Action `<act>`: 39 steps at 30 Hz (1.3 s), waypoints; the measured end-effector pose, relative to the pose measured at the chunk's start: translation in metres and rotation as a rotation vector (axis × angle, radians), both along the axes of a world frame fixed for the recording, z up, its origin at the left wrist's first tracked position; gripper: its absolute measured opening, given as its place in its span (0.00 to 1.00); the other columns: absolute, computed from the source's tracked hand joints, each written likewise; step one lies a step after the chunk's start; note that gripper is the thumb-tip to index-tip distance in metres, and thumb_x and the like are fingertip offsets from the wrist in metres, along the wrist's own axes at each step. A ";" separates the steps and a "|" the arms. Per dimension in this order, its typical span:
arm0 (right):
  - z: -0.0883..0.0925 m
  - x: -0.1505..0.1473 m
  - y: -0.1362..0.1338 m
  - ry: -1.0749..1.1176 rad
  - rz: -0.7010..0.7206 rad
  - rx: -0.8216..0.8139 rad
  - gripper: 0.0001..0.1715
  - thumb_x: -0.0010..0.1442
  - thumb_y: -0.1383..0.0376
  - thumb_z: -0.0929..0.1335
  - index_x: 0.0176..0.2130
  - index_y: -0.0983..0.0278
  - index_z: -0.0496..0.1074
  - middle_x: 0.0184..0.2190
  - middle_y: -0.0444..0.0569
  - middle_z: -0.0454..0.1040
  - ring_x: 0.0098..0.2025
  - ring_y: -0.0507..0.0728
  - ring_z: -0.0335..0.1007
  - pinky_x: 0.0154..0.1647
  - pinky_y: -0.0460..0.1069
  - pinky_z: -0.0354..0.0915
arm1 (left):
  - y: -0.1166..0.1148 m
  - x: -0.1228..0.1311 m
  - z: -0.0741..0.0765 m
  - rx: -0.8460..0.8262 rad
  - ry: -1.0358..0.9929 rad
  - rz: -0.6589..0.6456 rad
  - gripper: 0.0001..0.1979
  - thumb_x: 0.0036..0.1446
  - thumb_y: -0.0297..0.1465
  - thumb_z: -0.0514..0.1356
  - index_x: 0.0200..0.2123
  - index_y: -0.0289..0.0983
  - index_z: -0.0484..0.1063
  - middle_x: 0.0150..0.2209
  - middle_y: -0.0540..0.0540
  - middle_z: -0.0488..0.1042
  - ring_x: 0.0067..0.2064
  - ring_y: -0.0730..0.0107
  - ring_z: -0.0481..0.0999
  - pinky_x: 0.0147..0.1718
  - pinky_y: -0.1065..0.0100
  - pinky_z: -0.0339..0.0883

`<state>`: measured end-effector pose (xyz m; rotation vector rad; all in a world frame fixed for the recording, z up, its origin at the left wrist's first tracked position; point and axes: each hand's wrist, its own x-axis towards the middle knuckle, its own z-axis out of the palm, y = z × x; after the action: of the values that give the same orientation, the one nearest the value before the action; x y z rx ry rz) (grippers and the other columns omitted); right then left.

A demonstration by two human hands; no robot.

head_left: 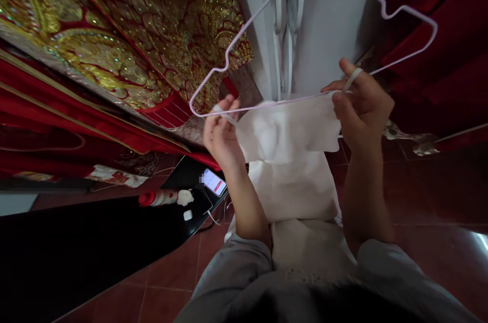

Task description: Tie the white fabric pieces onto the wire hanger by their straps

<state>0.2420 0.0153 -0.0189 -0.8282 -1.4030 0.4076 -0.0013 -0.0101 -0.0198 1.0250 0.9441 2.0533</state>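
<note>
A single thin wire hanger (251,22), pale lilac, is held up in front of the person. Its long axis runs left to right and climbs slightly towards the right. The hook is at the top, pointing up and away from the person, close to a white post (328,28). Each of its two shoulders has one small notch.

One white garment (290,132) lies against the hanger's bottom bar and hangs down from there to the person's lap. It has two narrow straps, one at each hand.

The left hand (223,135) is closed, its fingertips pinching the left strap (225,114) just beside the hanger's lower left corner. The right hand (362,109) is also closed. Thumb and fingers grip the garment's upper right corner at the bar, and the right strap (353,77) loops over the raised forefinger. Whether this hand also clamps the wire itself is hard to say.

To the lower left, a black table (76,252) carries one phone (214,182) with its screen lit, one small white plug (187,215) and what looks like one red-capped bottle (160,197) lying on its side. Red and gold embroidered cloth (152,33) fills the upper left, and the floor (419,201) is dark red tile.
</note>
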 end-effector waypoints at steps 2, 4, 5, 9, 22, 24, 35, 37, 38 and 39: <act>-0.002 0.003 0.000 0.024 0.029 0.016 0.25 0.67 0.57 0.70 0.62 0.47 0.76 0.34 0.47 0.79 0.35 0.54 0.76 0.23 0.47 0.52 | 0.004 -0.018 -0.008 0.046 0.028 0.223 0.16 0.56 0.29 0.59 0.49 0.38 0.75 0.57 0.41 0.79 0.60 0.55 0.80 0.62 0.53 0.73; -0.002 0.004 0.000 0.022 0.037 0.019 0.23 0.69 0.56 0.67 0.61 0.47 0.77 0.31 0.47 0.76 0.37 0.56 0.77 0.24 0.48 0.54 | 0.009 -0.036 -0.011 0.082 0.041 0.379 0.16 0.58 0.30 0.59 0.51 0.40 0.74 0.62 0.41 0.76 0.66 0.52 0.74 0.65 0.48 0.70; -0.003 0.004 0.000 0.019 0.034 0.016 0.22 0.69 0.55 0.67 0.60 0.47 0.77 0.30 0.47 0.74 0.36 0.57 0.77 0.25 0.49 0.55 | 0.012 -0.043 -0.011 0.101 0.061 0.402 0.16 0.61 0.32 0.60 0.52 0.41 0.74 0.63 0.42 0.75 0.68 0.51 0.71 0.65 0.46 0.68; -0.006 0.002 0.001 0.015 0.013 -0.009 0.20 0.70 0.55 0.66 0.58 0.48 0.79 0.33 0.46 0.77 0.34 0.56 0.74 0.30 0.51 0.61 | 0.022 -0.053 0.012 0.196 0.333 0.251 0.21 0.60 0.44 0.70 0.55 0.50 0.76 0.65 0.50 0.74 0.67 0.48 0.73 0.64 0.47 0.70; 0.001 -0.002 -0.007 -0.114 -0.064 0.080 0.25 0.66 0.70 0.65 0.50 0.46 0.83 0.36 0.44 0.81 0.42 0.56 0.79 0.42 0.54 0.72 | 0.023 -0.040 0.071 -0.017 0.504 -0.005 0.02 0.66 0.29 0.67 0.38 0.40 0.78 0.35 0.48 0.74 0.39 0.63 0.73 0.50 0.57 0.72; 0.004 -0.005 -0.009 -0.102 -0.058 0.102 0.26 0.65 0.72 0.65 0.49 0.45 0.83 0.41 0.43 0.84 0.43 0.55 0.80 0.44 0.55 0.73 | 0.023 -0.032 0.051 -0.007 0.196 0.039 0.05 0.64 0.28 0.68 0.42 0.42 0.76 0.36 0.50 0.76 0.37 0.66 0.75 0.46 0.59 0.73; -0.008 0.038 0.025 0.214 -0.414 0.415 0.14 0.57 0.56 0.78 0.43 0.56 0.82 0.36 0.45 0.78 0.36 0.52 0.72 0.35 0.48 0.65 | 0.018 0.021 0.012 -0.088 -0.095 -0.005 0.07 0.72 0.37 0.57 0.43 0.41 0.64 0.28 0.51 0.76 0.37 0.67 0.84 0.40 0.67 0.76; -0.008 0.060 0.038 0.203 -0.396 0.411 0.16 0.57 0.53 0.78 0.44 0.55 0.81 0.36 0.43 0.73 0.36 0.51 0.69 0.35 0.47 0.63 | 0.019 0.018 0.014 -0.094 -0.095 -0.001 0.06 0.71 0.35 0.58 0.43 0.41 0.64 0.28 0.52 0.75 0.36 0.68 0.84 0.40 0.68 0.76; -0.006 0.069 0.044 0.179 -0.373 0.397 0.17 0.56 0.54 0.78 0.44 0.55 0.80 0.37 0.43 0.72 0.36 0.51 0.69 0.36 0.47 0.63 | 0.019 0.018 0.013 -0.098 -0.092 0.003 0.06 0.71 0.35 0.58 0.43 0.42 0.63 0.27 0.53 0.75 0.36 0.68 0.84 0.40 0.68 0.75; -0.004 0.075 0.048 0.133 -0.353 0.368 0.18 0.54 0.57 0.79 0.45 0.56 0.80 0.37 0.43 0.72 0.37 0.52 0.70 0.37 0.48 0.64 | 0.019 0.019 0.012 -0.098 -0.091 0.007 0.06 0.71 0.35 0.59 0.43 0.42 0.63 0.27 0.53 0.75 0.36 0.68 0.84 0.40 0.68 0.75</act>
<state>0.3172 0.0634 -0.0224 -0.7117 -1.1340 -0.0669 0.0174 0.0087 -0.0074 0.8705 0.9919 2.0199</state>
